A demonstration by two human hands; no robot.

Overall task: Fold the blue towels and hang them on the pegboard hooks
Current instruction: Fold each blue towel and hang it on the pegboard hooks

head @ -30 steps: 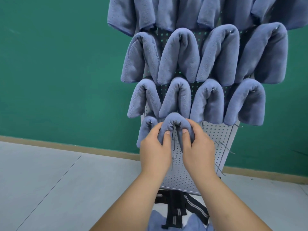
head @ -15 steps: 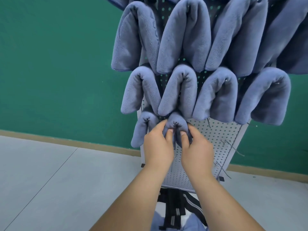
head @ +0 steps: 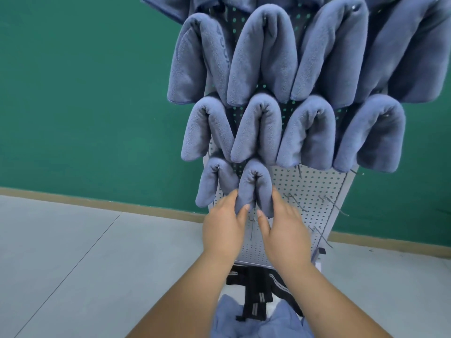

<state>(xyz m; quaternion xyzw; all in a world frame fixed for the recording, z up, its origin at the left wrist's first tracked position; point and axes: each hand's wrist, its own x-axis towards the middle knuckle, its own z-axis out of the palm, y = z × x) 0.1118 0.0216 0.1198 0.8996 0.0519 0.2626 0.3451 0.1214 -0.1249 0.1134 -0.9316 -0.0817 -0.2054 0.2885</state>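
A folded blue towel (head: 253, 184) hangs over a hook in the lowest row of the white pegboard (head: 312, 189), second from the left. My left hand (head: 225, 228) pinches the lower end of its left flap between thumb and fingers. My right hand (head: 280, 228) touches the bottom of its right flap, fingers spread. A second small towel (head: 211, 181) hangs just left of it. Rows of larger folded blue towels (head: 263, 57) fill the board above.
Several bare wire hooks (head: 334, 206) stick out of the pegboard to the right of my hands. More blue cloth (head: 258, 320) lies in a heap below, near black straps (head: 258, 296). A green wall stands behind, grey floor to the left.
Both hands slid down from the towel's folded top to its lower ends. The towel now hangs over the hook on its own. The view has moved closer.
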